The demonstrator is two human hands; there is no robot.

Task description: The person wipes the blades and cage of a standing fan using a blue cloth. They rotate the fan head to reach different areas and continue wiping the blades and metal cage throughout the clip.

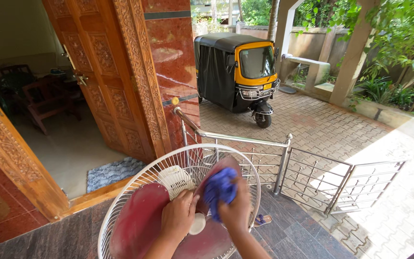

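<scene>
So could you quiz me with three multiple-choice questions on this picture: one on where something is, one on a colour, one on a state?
1. Where is the black and yellow three-wheeled vehicle parked?
A. inside the room
B. on the paved yard beyond the metal railing
C. on the doormat

2. What colour is the cloth in the right hand?
A. blue
B. green
C. white

3. How does the carved wooden door stand?
A. shut
B. lying on the floor
C. open

Answers: 1 B, it stands on the paving stones past the railing. 2 A, the bunched cloth pressed on the dark red fan blades is blue, while the left hand rests near the white hub. 3 C, the room shows through the doorway.
</scene>
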